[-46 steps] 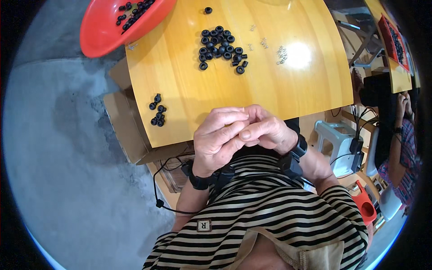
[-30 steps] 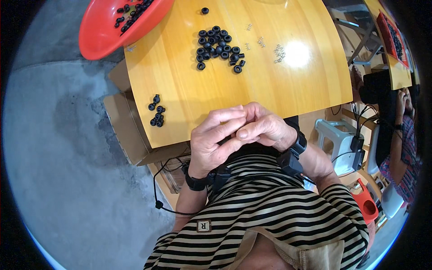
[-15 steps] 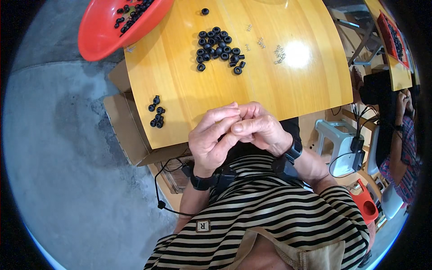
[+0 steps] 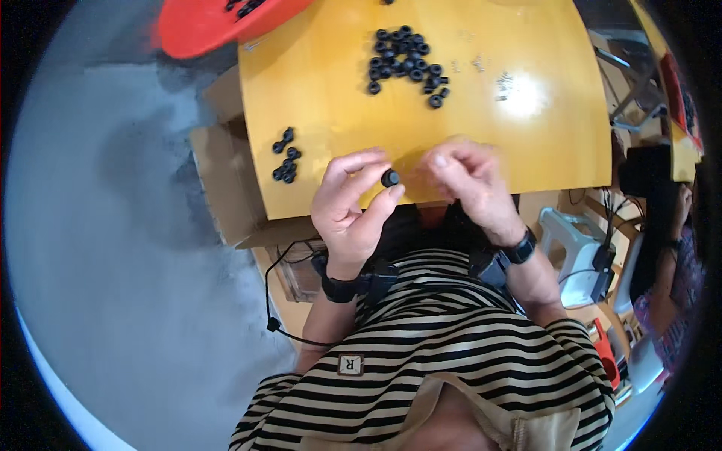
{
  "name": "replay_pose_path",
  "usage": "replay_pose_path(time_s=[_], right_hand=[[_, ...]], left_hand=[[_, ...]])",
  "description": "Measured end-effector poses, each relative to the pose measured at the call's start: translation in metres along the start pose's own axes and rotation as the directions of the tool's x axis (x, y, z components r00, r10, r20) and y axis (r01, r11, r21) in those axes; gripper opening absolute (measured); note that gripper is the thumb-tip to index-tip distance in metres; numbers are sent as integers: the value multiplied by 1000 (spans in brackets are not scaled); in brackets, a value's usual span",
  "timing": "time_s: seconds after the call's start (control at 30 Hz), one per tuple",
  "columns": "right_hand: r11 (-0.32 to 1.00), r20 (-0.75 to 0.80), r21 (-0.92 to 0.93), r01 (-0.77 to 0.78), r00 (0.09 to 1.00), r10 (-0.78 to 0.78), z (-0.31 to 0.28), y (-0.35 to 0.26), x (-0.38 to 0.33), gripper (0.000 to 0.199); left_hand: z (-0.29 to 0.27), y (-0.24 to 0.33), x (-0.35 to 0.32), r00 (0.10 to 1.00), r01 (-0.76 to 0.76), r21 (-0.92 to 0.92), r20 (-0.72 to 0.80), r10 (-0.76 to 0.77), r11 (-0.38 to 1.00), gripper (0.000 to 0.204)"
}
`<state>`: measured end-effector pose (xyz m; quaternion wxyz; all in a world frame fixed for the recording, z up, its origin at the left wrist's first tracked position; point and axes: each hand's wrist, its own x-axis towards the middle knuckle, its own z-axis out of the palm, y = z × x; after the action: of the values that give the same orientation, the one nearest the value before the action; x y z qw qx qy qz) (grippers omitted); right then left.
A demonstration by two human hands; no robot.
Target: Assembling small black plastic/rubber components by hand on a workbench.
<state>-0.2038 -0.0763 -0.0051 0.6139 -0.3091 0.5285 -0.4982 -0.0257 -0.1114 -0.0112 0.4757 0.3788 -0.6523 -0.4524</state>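
Observation:
Between the thumb and index fingertip of my left hand (image 4: pixel 353 201) is a small black cord lock piece (image 4: pixel 389 178), its round end facing up. My right hand (image 4: pixel 474 184) is a little to the right of it, apart from it. Motion smears its curled fingers, so whether anything is in them does not show. Beyond my hands, a pile of black round cord lock pieces (image 4: pixel 406 56) lies on the yellow wooden table (image 4: pixel 519 150). At the table's left, a smaller group of black cord locks (image 4: pixel 286 165) lies near the edge. Small metal springs (image 4: pixel 504 85) lie right of the pile.
A red basin (image 4: pixel 203 30) with black pieces stands at the far left corner. Cardboard flaps (image 4: pixel 226 173) rise beside the table's left edge. A pale plastic stool (image 4: pixel 568 248) and cables are at the right. Another person's arm (image 4: pixel 673 255) shows at the far right.
My hands were together, fingertips touching; now they are apart, with the black piece visible in my left fingers. My right hand has moved away to the right. The view has shifted.

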Motion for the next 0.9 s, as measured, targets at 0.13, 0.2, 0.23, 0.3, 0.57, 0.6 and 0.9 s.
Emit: replay_pose_path(time_s=[0.13,0.2,0.23,0.3,0.57,0.6,0.9], right_hand=[[881,-151,-285,377,890,-430,-13,22,8,22],[874,-178,-314,370,882,-437,-15,31,13,22],[870,-188,-331,367,878,-441,-16,34,14,23],[827,-163,-427,367,868,-469,-18,34,12,23],[792,-174,-453,408,831,-528,-14,33,14,20],[787,-170,-465,406,831,-530,-14,33,14,20],[758,-160,-509,408,821,-549,-14,36,15,21]], left_hand=[[-30,-15,-15,981,-31,434,-160,111,900,31],[-45,-23,-17,959,46,567,-254,122,822,28],[-49,-27,-17,941,67,613,-301,155,787,27],[-61,-30,-11,943,64,674,-282,176,736,26],[-88,-59,29,933,152,589,-350,81,794,28],[-89,-63,31,931,177,556,-362,44,812,28],[-88,-69,35,970,147,635,-242,14,758,35]])
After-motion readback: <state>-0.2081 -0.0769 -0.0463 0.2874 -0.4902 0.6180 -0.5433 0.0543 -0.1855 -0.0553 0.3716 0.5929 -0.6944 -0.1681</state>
